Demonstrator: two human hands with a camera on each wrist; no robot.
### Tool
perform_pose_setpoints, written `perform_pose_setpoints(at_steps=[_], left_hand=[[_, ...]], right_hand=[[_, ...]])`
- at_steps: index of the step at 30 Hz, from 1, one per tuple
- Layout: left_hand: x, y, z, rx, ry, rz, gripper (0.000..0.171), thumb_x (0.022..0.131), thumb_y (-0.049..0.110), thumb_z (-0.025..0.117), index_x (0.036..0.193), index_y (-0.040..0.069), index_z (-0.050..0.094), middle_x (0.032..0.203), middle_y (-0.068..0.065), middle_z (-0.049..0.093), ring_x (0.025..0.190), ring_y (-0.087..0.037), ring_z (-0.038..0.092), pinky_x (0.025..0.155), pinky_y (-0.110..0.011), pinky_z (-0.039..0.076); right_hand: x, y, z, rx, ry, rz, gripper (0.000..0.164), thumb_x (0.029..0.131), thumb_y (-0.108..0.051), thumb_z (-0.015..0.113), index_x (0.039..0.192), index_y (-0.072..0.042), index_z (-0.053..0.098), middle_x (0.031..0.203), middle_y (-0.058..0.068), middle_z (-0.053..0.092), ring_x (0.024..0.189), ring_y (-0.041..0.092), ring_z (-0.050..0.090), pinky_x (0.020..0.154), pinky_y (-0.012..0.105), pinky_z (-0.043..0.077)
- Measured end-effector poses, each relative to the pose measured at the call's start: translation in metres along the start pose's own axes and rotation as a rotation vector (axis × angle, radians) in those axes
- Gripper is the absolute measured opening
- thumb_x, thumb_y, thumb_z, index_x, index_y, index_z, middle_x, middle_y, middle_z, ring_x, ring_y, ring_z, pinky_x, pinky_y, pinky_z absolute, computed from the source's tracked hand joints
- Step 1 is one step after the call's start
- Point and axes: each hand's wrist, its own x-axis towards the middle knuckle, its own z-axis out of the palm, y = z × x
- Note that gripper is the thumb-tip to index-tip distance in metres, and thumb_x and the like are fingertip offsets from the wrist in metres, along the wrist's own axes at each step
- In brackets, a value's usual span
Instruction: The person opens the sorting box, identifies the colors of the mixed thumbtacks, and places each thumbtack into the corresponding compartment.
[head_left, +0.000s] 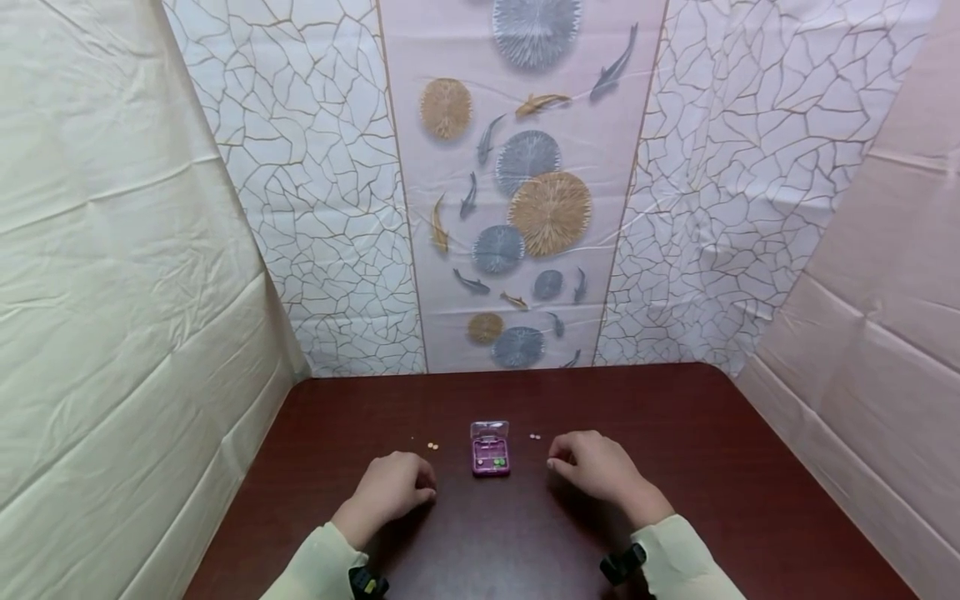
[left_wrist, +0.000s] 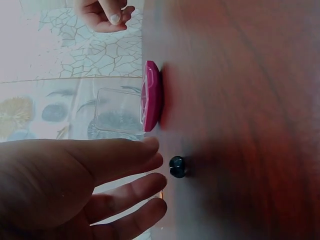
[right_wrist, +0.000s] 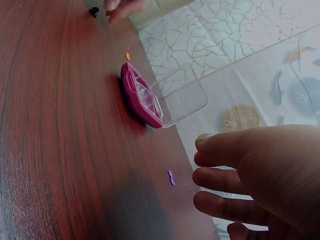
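A magenta pill box (head_left: 491, 458) stands on the table with its clear lid (head_left: 489, 429) raised. Inside its compartments lie a few small pieces, green (head_left: 499, 462) and pale. To its left my left hand (head_left: 393, 487) hovers low with loosely bent fingers, holding nothing. A small dark glossy round thing (left_wrist: 177, 167) sits beside its fingertips in the left wrist view. My right hand (head_left: 596, 467), on the other side, is likewise relaxed and holds nothing. Two orange pieces (head_left: 432, 446) lie beyond the left hand, and small purplish pieces (right_wrist: 172, 177) lie near the right fingertips.
The dark red-brown table (head_left: 637, 400) has a glossy top. A patterned cloth (head_left: 517, 292) hangs right behind its far edge, and pale cloth walls (head_left: 150, 333) flank both sides. Each wrist wears a black camera (head_left: 622, 564).
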Motion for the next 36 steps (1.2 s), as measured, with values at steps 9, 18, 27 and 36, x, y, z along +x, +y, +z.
perform_pose_setpoints(at_steps=[9,18,27,36], left_hand=[[-0.005,0.002,0.006,-0.01,0.006,0.034,0.008,0.078,0.032,0.079,0.075,0.033,0.072,0.065,0.02,0.061,0.06,-0.004,0.053,0.058,-0.041,0.048],[-0.012,-0.001,0.005,-0.005,0.013,0.021,0.012,0.078,0.032,0.079,0.072,0.035,0.069,0.061,0.02,0.058,0.057,-0.003,0.05,0.055,-0.038,0.046],[-0.015,-0.004,0.003,-0.018,0.039,0.027,0.011,0.078,0.028,0.079,0.074,0.033,0.071,0.062,0.021,0.06,0.057,-0.002,0.051,0.056,-0.038,0.047],[-0.017,-0.005,-0.001,-0.052,0.02,0.009,0.008,0.08,0.025,0.078,0.077,0.031,0.073,0.067,0.02,0.063,0.059,-0.002,0.052,0.058,-0.037,0.049]], right_hand=[[0.001,-0.001,0.004,0.018,-0.012,-0.016,0.006,0.089,-0.037,0.07,0.083,-0.037,0.069,0.072,-0.021,0.062,0.06,0.001,0.053,0.057,0.032,0.049],[0.0,-0.004,0.006,0.025,-0.024,-0.014,0.005,0.089,-0.036,0.07,0.084,-0.035,0.07,0.073,-0.02,0.062,0.061,0.0,0.053,0.058,0.032,0.049],[0.002,-0.006,0.008,0.02,-0.02,-0.025,0.006,0.089,-0.034,0.07,0.084,-0.035,0.07,0.073,-0.02,0.062,0.061,0.0,0.053,0.057,0.032,0.049],[0.003,-0.006,0.01,0.02,-0.024,-0.027,0.007,0.089,-0.036,0.07,0.083,-0.037,0.068,0.073,-0.021,0.062,0.061,0.0,0.053,0.058,0.032,0.049]])
